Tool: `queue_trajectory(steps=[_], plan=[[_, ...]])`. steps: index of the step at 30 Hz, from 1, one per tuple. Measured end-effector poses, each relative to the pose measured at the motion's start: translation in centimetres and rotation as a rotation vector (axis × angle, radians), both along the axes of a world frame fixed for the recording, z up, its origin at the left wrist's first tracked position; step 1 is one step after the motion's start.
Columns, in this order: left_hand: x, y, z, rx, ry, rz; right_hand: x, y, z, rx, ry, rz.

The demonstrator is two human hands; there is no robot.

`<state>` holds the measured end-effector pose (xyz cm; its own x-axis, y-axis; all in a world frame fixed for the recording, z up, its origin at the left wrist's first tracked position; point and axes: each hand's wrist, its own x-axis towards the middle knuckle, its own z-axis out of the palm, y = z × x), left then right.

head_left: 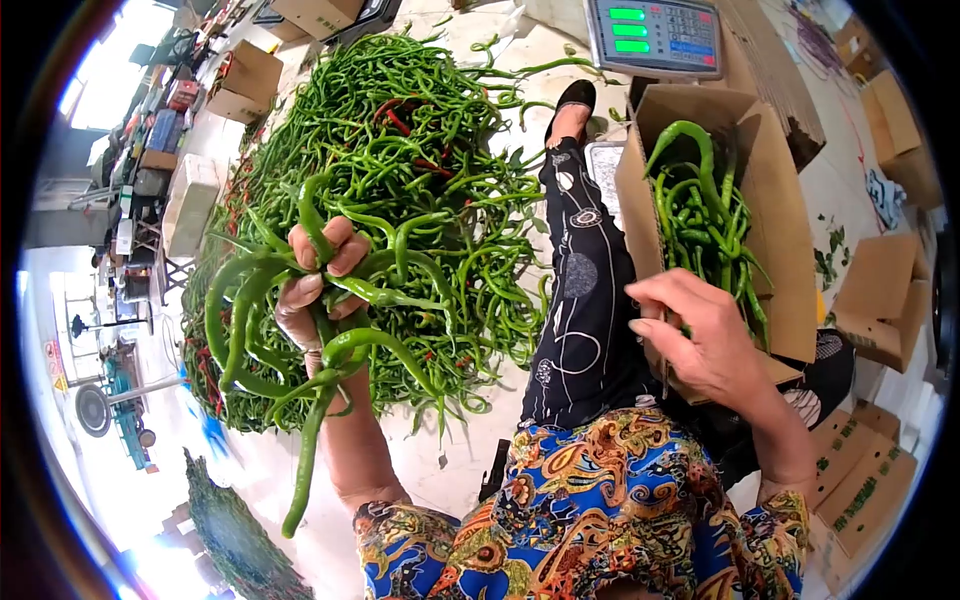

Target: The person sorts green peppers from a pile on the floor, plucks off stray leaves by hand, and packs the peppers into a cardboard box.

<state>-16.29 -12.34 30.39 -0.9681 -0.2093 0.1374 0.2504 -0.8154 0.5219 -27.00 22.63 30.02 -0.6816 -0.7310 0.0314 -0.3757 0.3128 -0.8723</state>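
Left fingers point(349, 255) (bent) around peppers point(385, 297).

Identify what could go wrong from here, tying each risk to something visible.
1. Long green chili peppers splay well beyond the left hand, so some might slip out.
2. Red chili peppers lie in the mostly green pile, so one could get mixed into a handful.
3. The right hand is close to the cardboard box and might jostle it.
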Motion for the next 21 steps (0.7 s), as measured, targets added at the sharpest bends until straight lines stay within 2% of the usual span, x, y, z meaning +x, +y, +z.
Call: queue_trajectory(steps=[5,7,9,10,11,13,15,18,19,21], plan=[[-2.3,3.4,1.7,0.029,0.057,-0.069,-1.3,-4.9,-1.3,-0.106,-0.234,0.213],[-3.6,4.3,1.5,0.065,0.082,-0.102,-1.7,-7.7,-2.1,-0.233,-0.423,0.26],[-5.0,5.6,1.2,0.107,0.145,-0.142,-1.9,-10.2,-3.7,-0.425,-0.783,0.38],[-5.7,6.2,1.1,0.14,0.148,-0.15,-1.9,-9.8,-2.4,-0.362,-0.881,0.373],[-6.3,6.7,1.1,0.173,0.151,-0.159,-1.4,-10.3,-3.7,-0.495,-0.978,0.411],[-7.4,7.8,1.2,0.246,0.155,-0.205,-0.8,-9.6,-3.5,-0.529,-1.162,0.417],[-8.6,8.5,0.7,0.235,0.157,-0.235,-0.7,-7.9,-2.9,-0.467,-1.13,0.383],[-10.1,10.1,-0.1,0.2,0.117,-0.205,-0.5,-5.8,-2.8,-0.762,-1.351,0.238],[-10.5,10.8,-0.2,0.191,0.097,-0.199,-0.5,-4.8,-1.2,-0.742,-1.344,0.144],[-11.3,12.2,-0.6,0.154,0.041,-0.166,-0.9,-3.2,-0.5,-0.784,-1.332,0.138]])
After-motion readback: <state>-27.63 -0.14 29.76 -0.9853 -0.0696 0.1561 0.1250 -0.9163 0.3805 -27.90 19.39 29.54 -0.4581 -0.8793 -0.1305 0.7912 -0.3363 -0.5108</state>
